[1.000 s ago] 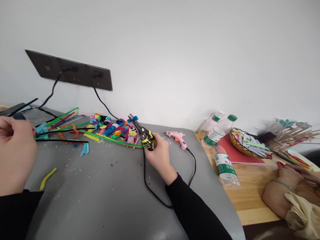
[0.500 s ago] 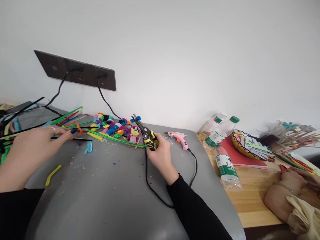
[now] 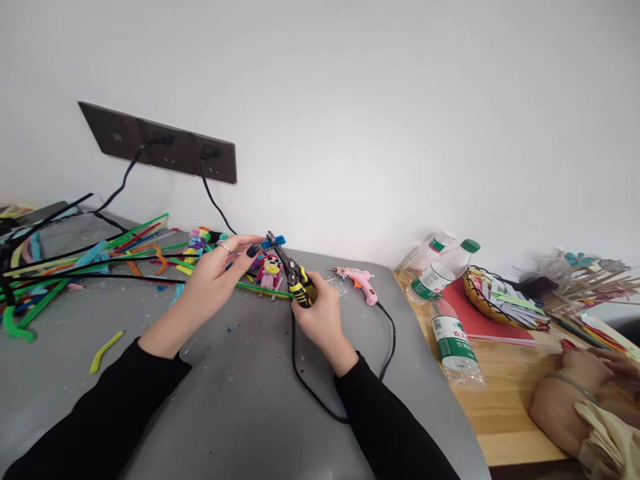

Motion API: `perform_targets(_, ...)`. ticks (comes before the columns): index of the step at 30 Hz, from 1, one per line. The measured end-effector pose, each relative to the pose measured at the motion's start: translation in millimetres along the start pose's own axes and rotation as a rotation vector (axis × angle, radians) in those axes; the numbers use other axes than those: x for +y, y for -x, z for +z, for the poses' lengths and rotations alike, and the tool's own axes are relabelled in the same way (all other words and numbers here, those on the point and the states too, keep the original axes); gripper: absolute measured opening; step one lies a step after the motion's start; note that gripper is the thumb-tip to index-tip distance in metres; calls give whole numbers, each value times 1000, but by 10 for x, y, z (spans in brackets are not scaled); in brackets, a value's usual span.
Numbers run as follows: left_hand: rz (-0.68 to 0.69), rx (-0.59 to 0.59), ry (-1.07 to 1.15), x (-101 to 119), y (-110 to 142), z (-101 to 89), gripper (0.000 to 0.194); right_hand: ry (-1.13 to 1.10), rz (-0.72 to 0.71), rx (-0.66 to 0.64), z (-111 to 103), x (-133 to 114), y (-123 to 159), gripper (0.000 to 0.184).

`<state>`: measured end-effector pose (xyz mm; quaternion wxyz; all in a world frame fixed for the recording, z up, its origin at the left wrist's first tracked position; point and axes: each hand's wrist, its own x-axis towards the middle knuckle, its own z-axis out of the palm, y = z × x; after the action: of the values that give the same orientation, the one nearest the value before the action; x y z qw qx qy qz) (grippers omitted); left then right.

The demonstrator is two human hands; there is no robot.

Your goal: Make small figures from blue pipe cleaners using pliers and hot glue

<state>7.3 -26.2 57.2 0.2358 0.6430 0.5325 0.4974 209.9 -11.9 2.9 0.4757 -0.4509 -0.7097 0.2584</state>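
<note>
My right hand (image 3: 320,312) is wrapped round the yellow-and-black handles of a pair of pliers (image 3: 290,267). Their jaws point up and left, with a short blue pipe-cleaner piece (image 3: 275,242) at the tips. My left hand (image 3: 220,270) has come up beside the jaws; its index fingertip is at the left end of the blue piece, and the thumb is a little apart below. Behind the pliers lies a small pink and yellow pipe-cleaner doll (image 3: 271,268). A green pipe cleaner (image 3: 260,289) runs under both hands.
On the grey mat (image 3: 240,400), loose pipe cleaners (image 3: 90,263) pile at left and a pink glue gun (image 3: 361,281) lies at right, its cord trailing forward. Water bottles (image 3: 455,347) and a basket (image 3: 493,310) stand on the wooden table (image 3: 515,427), near another person's arm (image 3: 560,403).
My left hand has moved right, from over the loose pipe cleaners to the blue piece at the pliers' tips. My right hand and the pliers have stayed almost in place.
</note>
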Motion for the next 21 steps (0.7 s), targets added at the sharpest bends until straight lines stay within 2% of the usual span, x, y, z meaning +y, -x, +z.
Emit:
perform_targets(6, -18, 34, 83, -58, -5, 125, 41, 9, -15, -20, -2, -55, 12, 28)
perform_targets(11, 5, 62, 45, -60, 18, 152, 39, 16, -9, -73, 20, -69, 31, 33)
perform_targets(17, 3, 62, 141, -107, 29, 175, 38, 42, -31, -102, 15, -29, 36, 54)
perform_targets(21, -1, 48, 228, -152, 46, 181, 37, 73, -45, -130, -6, -32, 41, 61)
